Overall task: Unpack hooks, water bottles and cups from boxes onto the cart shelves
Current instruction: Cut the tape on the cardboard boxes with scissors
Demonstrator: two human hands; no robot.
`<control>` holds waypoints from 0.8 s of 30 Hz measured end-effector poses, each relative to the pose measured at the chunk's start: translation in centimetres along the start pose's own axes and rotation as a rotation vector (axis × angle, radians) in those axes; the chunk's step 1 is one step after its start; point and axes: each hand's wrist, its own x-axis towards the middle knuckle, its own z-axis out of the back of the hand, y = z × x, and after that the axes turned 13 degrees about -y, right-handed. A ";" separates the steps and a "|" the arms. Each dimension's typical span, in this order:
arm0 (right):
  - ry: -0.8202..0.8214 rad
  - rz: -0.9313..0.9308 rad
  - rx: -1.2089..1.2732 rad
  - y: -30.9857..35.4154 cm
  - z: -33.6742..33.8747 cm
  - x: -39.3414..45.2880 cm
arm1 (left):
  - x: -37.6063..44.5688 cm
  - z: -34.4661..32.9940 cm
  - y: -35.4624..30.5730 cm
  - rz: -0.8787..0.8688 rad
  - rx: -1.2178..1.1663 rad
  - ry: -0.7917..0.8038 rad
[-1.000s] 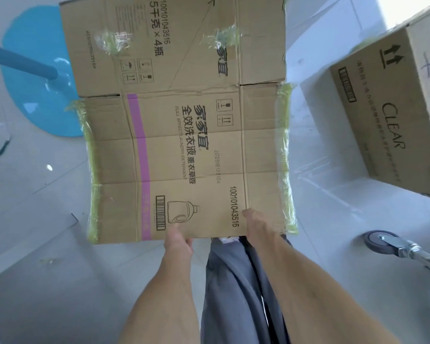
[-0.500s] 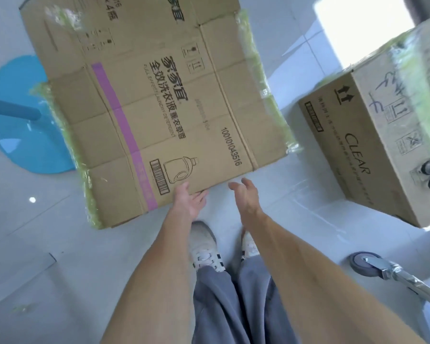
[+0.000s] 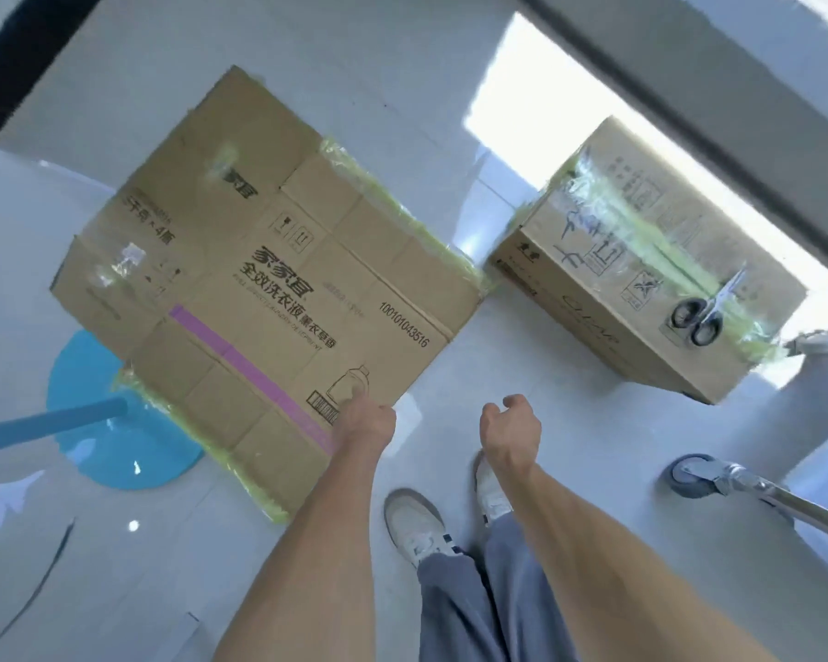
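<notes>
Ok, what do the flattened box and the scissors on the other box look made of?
Flattened box: brown corrugated cardboard, matte, printed, with fold creases and glossy yellowish tape along its edges. Scissors: shiny, likely metal blades; dark loop handles, probably plastic, too blurred to confirm.

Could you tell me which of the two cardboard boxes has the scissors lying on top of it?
The sealed box on the right: black-handled scissors lie on its taped top. The flattened box at the left hand carries none.

Bright daylight, sunlit patch on glossy floor (image 3: pixel 522 102) upper right, motion blur, wide-angle edge distortion
</notes>
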 end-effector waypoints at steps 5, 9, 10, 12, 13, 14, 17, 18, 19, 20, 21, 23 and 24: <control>-0.197 -0.096 0.152 4.3 8.7 2.8 | -2.6 6.3 -11.3 -0.132 0.050 -0.131; -0.273 -0.073 0.150 7.1 14.3 7.4 | -4.0 6.8 -22.3 -0.310 0.088 -0.184; -0.317 -0.095 0.126 7.6 15.6 9.0 | -4.5 6.0 -24.8 -0.341 0.084 -0.178; -0.385 -0.096 0.103 8.1 17.4 12.4 | -5.5 3.8 -29.2 -0.407 0.032 -0.182; -0.382 -0.083 0.106 8.3 18.0 14.2 | -6.0 2.6 -31.1 -0.438 -0.003 -0.187; -0.360 -0.097 0.130 8.4 18.6 16.1 | -6.5 1.4 -32.9 -0.466 -0.030 -0.187; -0.294 -0.237 0.188 7.7 19.5 19.6 | -8.6 -2.5 -35.9 -0.564 0.006 -0.123; -0.279 -0.251 0.181 7.2 19.4 20.2 | -9.1 -3.6 -36.2 -0.597 0.028 -0.076; -0.264 -0.252 0.203 6.8 19.5 20.6 | -9.6 -4.6 -36.4 -0.615 0.050 -0.027; -0.249 -0.251 0.237 6.4 19.6 20.9 | -10.0 -5.2 -36.5 -0.619 0.071 0.011; -0.244 -0.242 0.271 6.0 19.7 21.0 | -10.3 -5.8 -36.5 -0.617 0.079 0.038; -0.242 -0.228 0.318 5.4 19.7 21.2 | -10.7 -6.9 -36.6 -0.621 0.101 0.087; -0.237 -0.243 0.340 5.3 19.7 21.4 | -10.9 -7.3 -36.7 -0.624 0.116 0.107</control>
